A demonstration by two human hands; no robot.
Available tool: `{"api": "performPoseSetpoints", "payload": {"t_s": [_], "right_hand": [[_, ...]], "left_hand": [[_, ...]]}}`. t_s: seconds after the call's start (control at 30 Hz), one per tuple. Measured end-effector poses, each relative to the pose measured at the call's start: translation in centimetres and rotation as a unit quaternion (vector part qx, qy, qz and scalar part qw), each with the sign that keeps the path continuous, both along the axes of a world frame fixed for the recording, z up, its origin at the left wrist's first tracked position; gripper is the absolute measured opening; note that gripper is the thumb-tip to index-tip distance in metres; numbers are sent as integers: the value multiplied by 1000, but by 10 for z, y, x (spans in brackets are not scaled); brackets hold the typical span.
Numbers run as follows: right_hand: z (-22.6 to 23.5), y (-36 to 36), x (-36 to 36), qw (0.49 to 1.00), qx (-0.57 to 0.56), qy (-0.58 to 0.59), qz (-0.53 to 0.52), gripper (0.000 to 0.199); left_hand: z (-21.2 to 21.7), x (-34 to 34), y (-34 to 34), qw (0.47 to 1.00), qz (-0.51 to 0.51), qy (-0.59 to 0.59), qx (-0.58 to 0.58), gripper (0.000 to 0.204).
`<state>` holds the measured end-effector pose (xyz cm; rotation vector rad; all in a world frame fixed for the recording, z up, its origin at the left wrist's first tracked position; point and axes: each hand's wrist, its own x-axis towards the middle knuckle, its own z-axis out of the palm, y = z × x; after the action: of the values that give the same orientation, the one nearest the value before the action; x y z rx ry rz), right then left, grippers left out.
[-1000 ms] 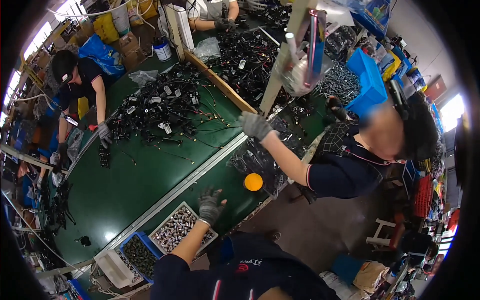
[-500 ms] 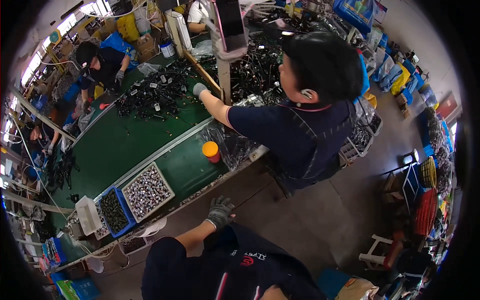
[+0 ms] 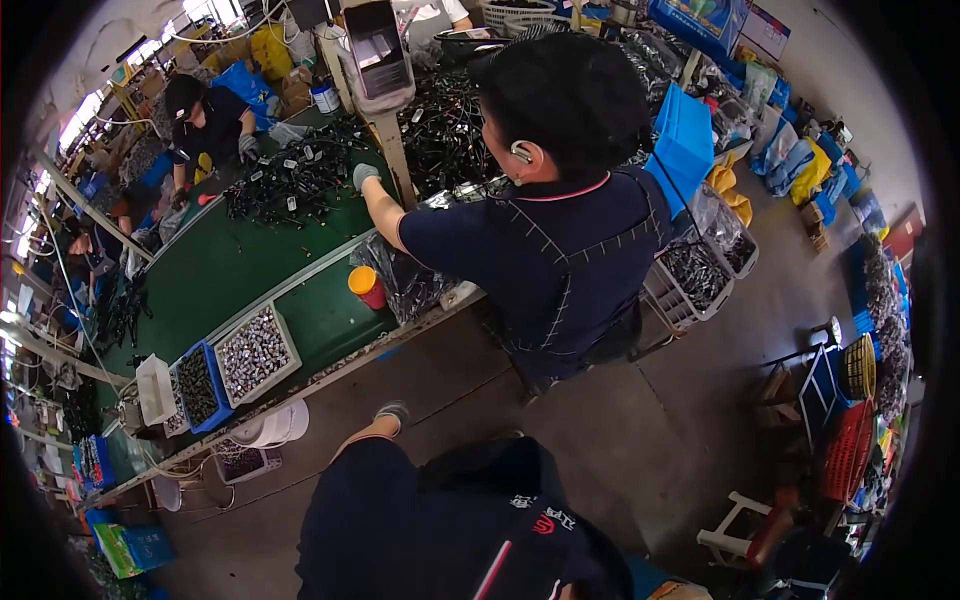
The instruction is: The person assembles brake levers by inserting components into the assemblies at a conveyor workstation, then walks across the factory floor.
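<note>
My left hand [image 3: 395, 412], in a grey work glove, hangs over the floor in front of the bench, with no object visible at it. It appears small and foreshortened, and how its fingers lie does not show. The nearest things on the green bench [image 3: 325, 312] are a red jar with an orange lid [image 3: 365, 285], a pale tray [image 3: 288, 337] of small metallic parts and a blue tray [image 3: 219, 378] of dark parts. My right hand is out of sight; only a sliver of skin shows at the lower edge.
A co-worker [image 3: 570, 240] stands close ahead, one gloved hand [image 3: 366, 176] near a heap of black cables [image 3: 295, 175]. Another person [image 3: 200, 120] works at the far left. A white bucket [image 3: 285, 424] stands under the bench; a stool [image 3: 728, 535] is at lower right.
The view has shifted, so the bench and co-worker appear further left. My left hand, earlier showing spread fingers, now sits further left and shows less of itself.
</note>
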<state>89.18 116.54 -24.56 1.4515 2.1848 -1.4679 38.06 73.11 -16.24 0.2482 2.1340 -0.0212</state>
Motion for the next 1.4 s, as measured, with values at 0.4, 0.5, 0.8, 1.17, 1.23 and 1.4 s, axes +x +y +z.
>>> {"api": "performPoseSetpoints", "payload": {"t_s": [0.4,0.5,0.8,1.17,1.23,1.4], "right_hand": [[83,35,-19,977,-25,-61,-202,25],[77,83,-34,939,-52,-73,-333,26],[48,314,-8,947,-52,-98,-300,31],[119,810,-93,964,214,-64,-144,26],[133,873,-159,971,173,13,-167,24],[173,910,-226,982,45,100,-157,21]], "left_hand": [[-12,-32,421,936,-223,35,272,38],[-41,0,500,907,-149,-49,392,30],[-70,4,658,933,-213,-129,260,33],[18,-41,850,958,0,32,286,30],[-38,-36,860,970,33,5,239,36],[-50,-31,962,992,-88,-91,-9,59]]}}
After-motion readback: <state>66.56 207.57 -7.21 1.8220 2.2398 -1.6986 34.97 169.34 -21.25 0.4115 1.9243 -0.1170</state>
